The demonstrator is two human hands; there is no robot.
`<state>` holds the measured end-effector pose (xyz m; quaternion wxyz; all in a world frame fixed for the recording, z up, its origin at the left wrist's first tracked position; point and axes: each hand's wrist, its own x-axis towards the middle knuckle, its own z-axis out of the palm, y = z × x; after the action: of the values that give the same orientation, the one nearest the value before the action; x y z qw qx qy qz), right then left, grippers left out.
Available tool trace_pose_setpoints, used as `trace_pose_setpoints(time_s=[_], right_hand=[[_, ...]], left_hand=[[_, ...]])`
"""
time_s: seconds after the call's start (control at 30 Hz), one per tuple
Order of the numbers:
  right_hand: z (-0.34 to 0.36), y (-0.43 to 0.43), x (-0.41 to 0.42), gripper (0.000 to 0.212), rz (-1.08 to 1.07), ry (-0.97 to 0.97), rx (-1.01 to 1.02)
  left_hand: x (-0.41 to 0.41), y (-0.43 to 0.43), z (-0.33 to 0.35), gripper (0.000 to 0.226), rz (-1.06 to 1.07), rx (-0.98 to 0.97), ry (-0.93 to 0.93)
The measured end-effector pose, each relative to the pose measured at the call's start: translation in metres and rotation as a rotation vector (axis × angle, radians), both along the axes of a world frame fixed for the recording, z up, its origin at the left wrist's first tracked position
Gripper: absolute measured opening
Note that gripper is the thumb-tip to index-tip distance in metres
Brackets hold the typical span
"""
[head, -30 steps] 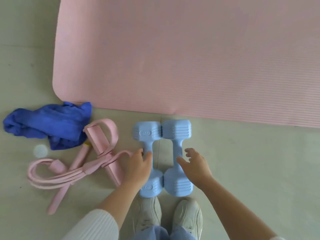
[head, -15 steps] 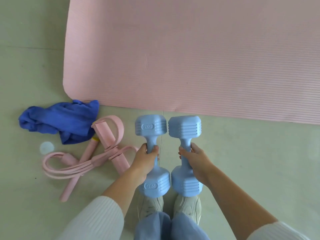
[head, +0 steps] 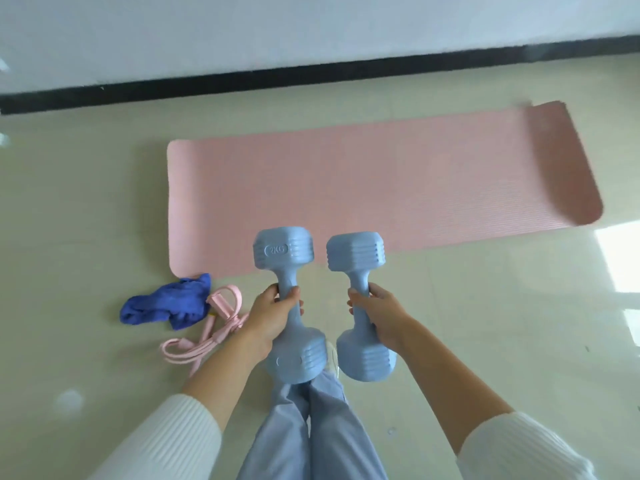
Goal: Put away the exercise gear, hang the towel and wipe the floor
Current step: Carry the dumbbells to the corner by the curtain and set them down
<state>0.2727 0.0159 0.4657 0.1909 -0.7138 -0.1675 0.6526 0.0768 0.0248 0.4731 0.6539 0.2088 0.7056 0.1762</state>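
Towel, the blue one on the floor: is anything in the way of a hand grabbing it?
Nothing covers the blue towel; the pink stretch band only lies beside its right edge. But both hands are full: the left hand grips the left dumbbell and the right hand grips the right dumbbell.

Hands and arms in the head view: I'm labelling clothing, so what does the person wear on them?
Both arms wear white, ribbed knit sleeves, the left sleeve and the right sleeve, ending partway up the forearm. The left hand and right hand are bare: no gloves, rings or watch show.
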Motion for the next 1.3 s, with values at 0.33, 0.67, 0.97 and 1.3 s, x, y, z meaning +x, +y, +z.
trace_pose_setpoints(time_s=[0.33,0.67,0.97,1.3], right_hand=[[0.158,-0.067,0.137,0.008,-0.304,0.056,0.219],[0.187,-0.094,0.408,0.01,-0.522,-0.088,0.281],[0.221,-0.094,0.645,0.014,-0.729,-0.209,0.341],[0.204,-0.002,0.895,0.006,-0.939,-0.198,0.356]], left_hand=[[0.144,-0.008,0.152,0.019,-0.321,0.115,-0.099],[0.446,0.012,0.196,0.022,-0.613,0.251,-0.121],[0.703,0.037,0.231,0.022,-0.79,0.275,-0.217],[0.979,0.156,0.21,0.016,-0.907,0.224,-0.289]])
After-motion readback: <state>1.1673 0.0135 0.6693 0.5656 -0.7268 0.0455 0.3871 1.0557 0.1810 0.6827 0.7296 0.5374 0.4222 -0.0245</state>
